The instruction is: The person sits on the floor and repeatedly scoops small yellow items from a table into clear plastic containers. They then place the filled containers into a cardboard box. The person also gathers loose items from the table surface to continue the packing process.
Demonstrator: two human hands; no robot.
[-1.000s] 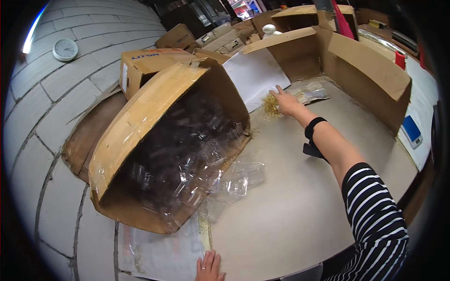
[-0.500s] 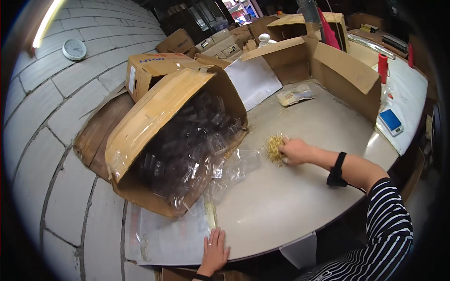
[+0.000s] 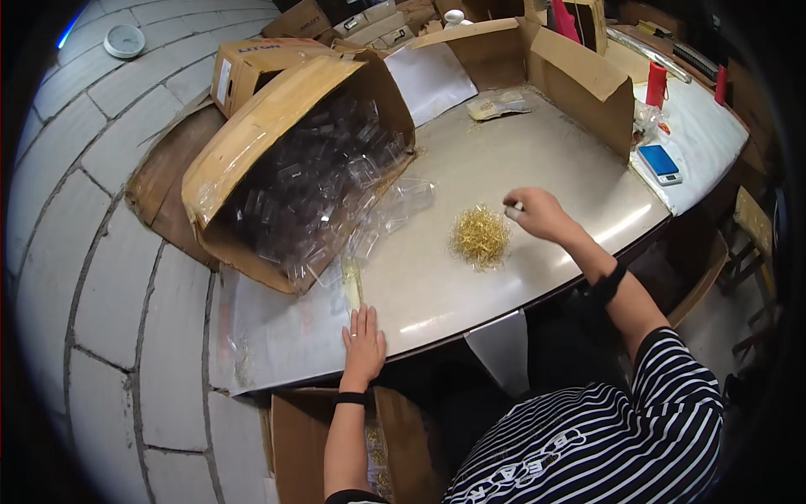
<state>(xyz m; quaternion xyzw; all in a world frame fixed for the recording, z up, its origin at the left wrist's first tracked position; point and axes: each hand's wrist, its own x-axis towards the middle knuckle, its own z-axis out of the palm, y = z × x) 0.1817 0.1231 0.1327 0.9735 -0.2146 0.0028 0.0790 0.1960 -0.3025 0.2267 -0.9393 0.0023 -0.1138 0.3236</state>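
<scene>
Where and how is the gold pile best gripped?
Likely the right edge of the gold pile, pinched from the right: it looks like a loose heap of fine pieces without a handle, the right hand is beside that edge, and clear plastic containers lie to its left.

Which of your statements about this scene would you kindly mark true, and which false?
1. The left hand rests at the tabletop's near edge. True.
2. The gold-coloured pile lies right of the right hand. False: it lies to its left.
3. Every clear plastic piece is inside the tipped cardboard box. False: some lie outside it.
4. The blue-topped device lies nearer the person than the red cylinder. True.
5. The wall clock is square. False: it is round.
</scene>
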